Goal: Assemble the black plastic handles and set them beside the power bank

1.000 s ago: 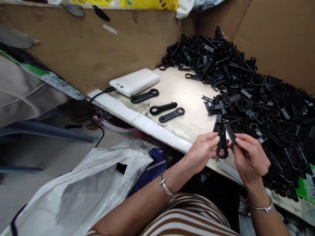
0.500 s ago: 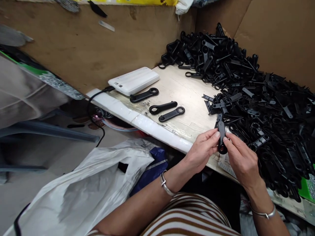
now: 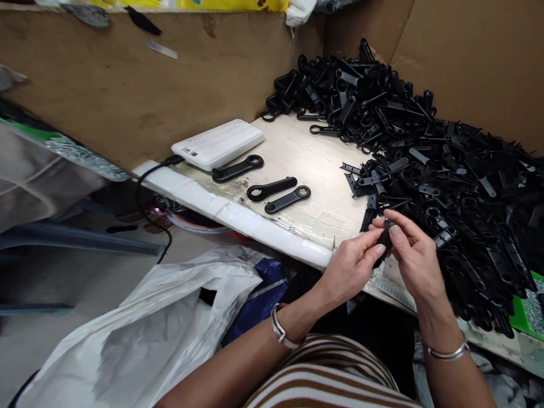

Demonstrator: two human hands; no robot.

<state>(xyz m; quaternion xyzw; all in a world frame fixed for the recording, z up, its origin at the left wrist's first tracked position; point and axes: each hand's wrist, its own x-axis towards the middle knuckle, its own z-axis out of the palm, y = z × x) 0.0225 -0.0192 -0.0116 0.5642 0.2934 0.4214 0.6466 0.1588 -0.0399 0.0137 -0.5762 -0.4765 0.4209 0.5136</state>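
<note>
Between my two hands, over the table's front edge, is a black plastic handle-shaped part, tilted and partly covered by my fingers. My left hand pinches its lower portion between thumb and fingers. Thumb and fingers of my right hand are closed around the upper end. To the left, three similar black parts with a ring at one end lie on the table: one beside the white power bank, and a pair, the upper one and the lower one, side by side.
A big heap of black plastic parts covers the table's right and back. The white power bank has a black cable hanging off the edge. Cardboard walls stand behind. A green tray holds small metal pieces. A white bag sits below.
The held part has turned from nearly upright to a slant, and my right hand has shifted to its upper end, fingers covering more of it. The whole view has shifted slightly.
</note>
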